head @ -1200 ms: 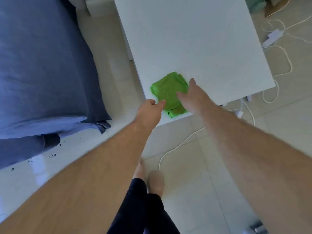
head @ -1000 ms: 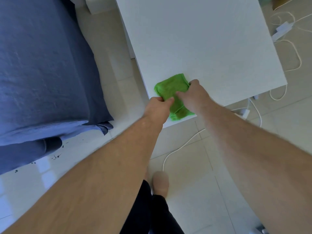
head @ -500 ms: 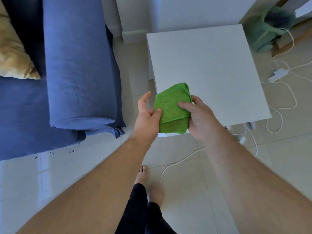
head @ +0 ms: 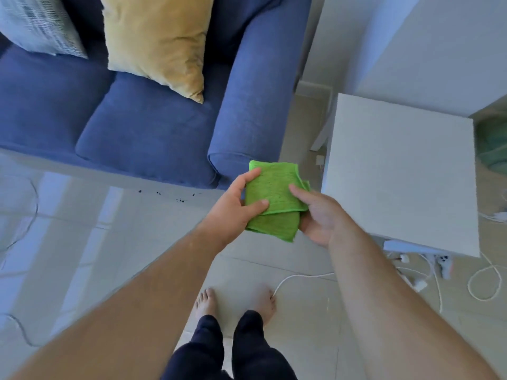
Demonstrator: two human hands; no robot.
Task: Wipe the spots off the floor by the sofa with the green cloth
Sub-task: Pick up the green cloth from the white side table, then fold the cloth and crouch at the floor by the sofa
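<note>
Gripping one folded cloth [head: 274, 198] with both hands, left [head: 233, 207] and right [head: 318, 215]; about five spots [head: 179, 200] lying left of grip, by sofa [head: 164, 127].

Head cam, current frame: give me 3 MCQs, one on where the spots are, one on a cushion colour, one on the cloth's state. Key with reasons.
1. Where are the dark spots?
A. On the white side table
B. On the floor tiles just in front of the blue sofa
C. On the yellow cushion

2. What colour is the cushion leaning against the sofa's armrest?
A. Red
B. Black
C. Yellow

3. What is the state of the green cloth?
A. Folded, held in the air by both hands
B. Spread flat on the floor
C. Draped over the armrest

Key: B, specks lie on tile at the blue sofa base; C, the yellow cushion rests by the armrest; A, left hand and right hand pinch it above the floor.
</note>
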